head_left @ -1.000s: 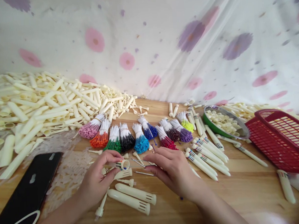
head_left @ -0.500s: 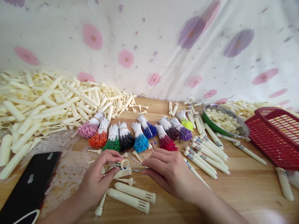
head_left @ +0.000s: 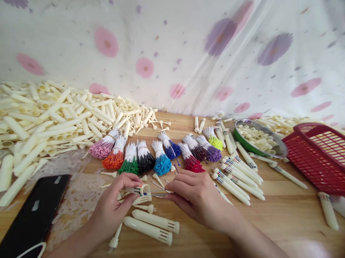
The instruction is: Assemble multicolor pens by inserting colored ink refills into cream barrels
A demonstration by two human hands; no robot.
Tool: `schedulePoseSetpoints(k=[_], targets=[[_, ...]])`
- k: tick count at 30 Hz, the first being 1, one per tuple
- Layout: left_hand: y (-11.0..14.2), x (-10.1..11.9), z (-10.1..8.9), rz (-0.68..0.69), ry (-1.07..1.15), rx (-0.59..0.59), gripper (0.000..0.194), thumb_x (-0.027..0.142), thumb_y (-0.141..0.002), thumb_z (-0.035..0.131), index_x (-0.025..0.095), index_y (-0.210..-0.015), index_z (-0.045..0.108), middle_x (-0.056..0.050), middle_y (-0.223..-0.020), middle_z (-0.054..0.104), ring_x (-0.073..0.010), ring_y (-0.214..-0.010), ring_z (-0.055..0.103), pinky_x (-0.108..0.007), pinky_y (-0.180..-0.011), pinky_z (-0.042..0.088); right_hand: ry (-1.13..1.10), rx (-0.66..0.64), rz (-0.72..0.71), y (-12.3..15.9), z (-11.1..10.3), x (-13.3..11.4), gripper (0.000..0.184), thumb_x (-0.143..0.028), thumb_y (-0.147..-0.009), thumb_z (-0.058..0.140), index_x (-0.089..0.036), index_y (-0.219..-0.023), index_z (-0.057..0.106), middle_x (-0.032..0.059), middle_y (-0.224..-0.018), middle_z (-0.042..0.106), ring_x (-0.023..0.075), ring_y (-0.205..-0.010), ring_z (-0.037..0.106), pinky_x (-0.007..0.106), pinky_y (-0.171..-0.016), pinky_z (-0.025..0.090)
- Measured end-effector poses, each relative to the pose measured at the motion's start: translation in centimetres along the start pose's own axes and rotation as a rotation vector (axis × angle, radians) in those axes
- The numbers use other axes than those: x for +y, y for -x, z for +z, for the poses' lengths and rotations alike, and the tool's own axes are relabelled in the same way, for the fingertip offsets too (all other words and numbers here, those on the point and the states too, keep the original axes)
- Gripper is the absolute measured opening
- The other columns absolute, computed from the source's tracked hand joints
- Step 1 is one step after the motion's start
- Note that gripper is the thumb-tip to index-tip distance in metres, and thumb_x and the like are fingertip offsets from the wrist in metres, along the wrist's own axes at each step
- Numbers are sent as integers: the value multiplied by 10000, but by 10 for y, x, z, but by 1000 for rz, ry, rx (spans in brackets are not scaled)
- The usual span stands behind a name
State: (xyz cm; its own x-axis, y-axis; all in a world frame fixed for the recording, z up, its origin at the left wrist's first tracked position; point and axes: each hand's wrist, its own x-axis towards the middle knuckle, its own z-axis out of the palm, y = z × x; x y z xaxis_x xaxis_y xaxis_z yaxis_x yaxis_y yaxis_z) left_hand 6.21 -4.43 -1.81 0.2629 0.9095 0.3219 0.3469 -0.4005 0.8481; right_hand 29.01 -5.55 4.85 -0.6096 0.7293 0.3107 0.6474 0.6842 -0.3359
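Observation:
My left hand pinches a cream multi-colour pen barrel, its round open end turned right and coloured pieces showing inside. From the right, my right hand grips a thin pen refill between thumb and fingers, with its far end at the barrel's mouth. How deep it reaches I cannot tell. Two slotted cream barrels lie just below the hands. Behind them stand rubber-banded refill bundles in several colours, among them a light blue bundle and a red bundle.
Loose cream pen tubes are heaped at the left, near a black phone with a white cable. Clear small sleeves are scattered beside it. At right are pens, a green bowl of small parts and a red basket.
The refill in my right hand has shifted up slightly at the barrel's mouth. My left hand keeps its hold on the barrel; the surrounding things look the same.

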Motion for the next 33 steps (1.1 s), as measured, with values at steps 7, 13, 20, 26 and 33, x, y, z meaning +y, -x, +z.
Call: schedulePoseSetpoints(k=[7, 13, 20, 26, 33], targets=[[0, 1, 1, -24, -3, 0, 98, 148, -800, 556, 238, -822, 588, -40, -904, 668, -198, -843, 664, -275, -618, 573, 12, 3, -8, 0, 0, 1, 252, -240, -935, 446, -147, -788, 628, 32, -666, 606, 135, -608, 501, 253, -533, 353], [-1, 0, -3, 63, -71, -94, 192, 225, -836, 588, 239, -1008, 671, -59, -1004, 729, -215, -947, 678, -320, -830, 557, 31, 30, -39, 2, 1, 4, 260, -205, -932, 442, -149, -744, 611, 15, -631, 570, 121, -573, 451, 244, -513, 310], [-1, -3, -8, 199, -158, -212, 357, 187, -876, 533, 271, -1214, 609, -37, -1168, 695, -204, -1044, 657, -282, -895, 529, -10, 128, -71, 4, 1, 6, 198, -193, -921, 483, -134, -793, 623, 24, -650, 595, 120, -593, 462, 242, -529, 318], [-1, -2, -7, 196, -167, -191, 338, 204, -872, 539, 247, -1195, 630, -53, -1143, 707, -209, -1013, 672, -272, -869, 542, -24, 141, -43, 6, -1, 9, 162, -238, -917, 509, -141, -841, 614, 34, -688, 623, 127, -624, 514, 237, -548, 355], [1, 0, -5, 150, -124, -171, 345, 196, -861, 555, 291, -1183, 631, -28, -1127, 711, -200, -1017, 665, -269, -876, 533, -27, 86, -6, 7, -4, 8, 186, -230, -917, 501, -140, -797, 613, 21, -662, 599, 121, -616, 499, 234, -549, 345]])
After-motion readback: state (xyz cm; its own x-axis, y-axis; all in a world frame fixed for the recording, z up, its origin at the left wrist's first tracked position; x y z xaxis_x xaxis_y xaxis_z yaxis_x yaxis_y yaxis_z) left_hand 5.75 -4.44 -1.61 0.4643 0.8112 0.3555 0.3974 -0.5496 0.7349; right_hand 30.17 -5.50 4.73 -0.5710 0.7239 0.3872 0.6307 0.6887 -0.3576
